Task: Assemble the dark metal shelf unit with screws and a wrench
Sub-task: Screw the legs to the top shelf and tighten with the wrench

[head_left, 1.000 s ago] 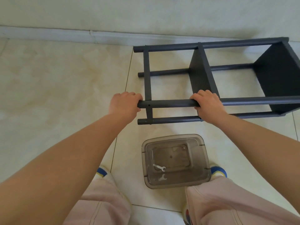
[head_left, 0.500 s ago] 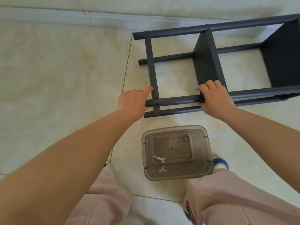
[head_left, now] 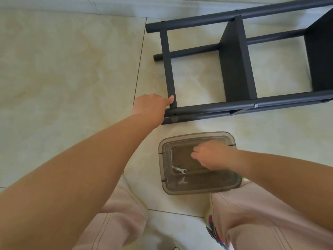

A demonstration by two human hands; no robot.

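Observation:
The dark metal shelf unit (head_left: 234,69) lies on its side on the tiled floor, with two panels fixed between its tubes. My left hand (head_left: 149,105) grips the near-left corner of the frame, index finger against the end crossbar (head_left: 168,65). A silver screw head (head_left: 255,105) shows on the near tube, and an open hole (head_left: 174,114) sits beside my left hand. My right hand (head_left: 210,156) is blurred, fingers loosely curled, over the clear plastic box (head_left: 232,141); I see nothing in it. A small silver wrench (head_left: 179,169) lies in the box.
The box stands on the floor between my knees, just in front of the shelf. A wall skirting (head_left: 117,6) runs along the far edge. Tile floor spreads out to the left. My shoes (head_left: 212,226) flank the box.
My right hand has let go of the near tube and dropped back over the box. The left hand slid onto the frame's corner. The view tilted down and nearer.

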